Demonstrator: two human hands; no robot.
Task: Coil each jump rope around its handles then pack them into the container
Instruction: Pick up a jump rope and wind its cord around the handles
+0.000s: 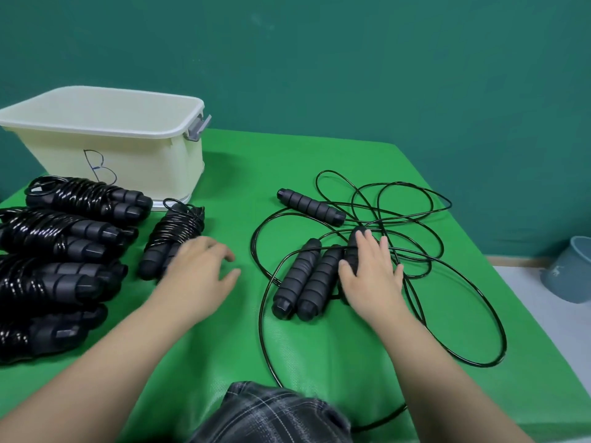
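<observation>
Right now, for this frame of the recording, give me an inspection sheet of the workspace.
Surface: green mat over the table.
Job's things: coiled jump ropes stacked at left; newest coiled rope beside them; four loose handles at right; cream container, lid on, marked B.
Clutter: nothing seen.
Grippers: left hand open, blurred, by the newest coiled rope; right hand rests flat on a loose handle.
Cables: uncoiled rope loops tangled at right.
Surroundings: teal wall; grey bucket on floor.
</observation>
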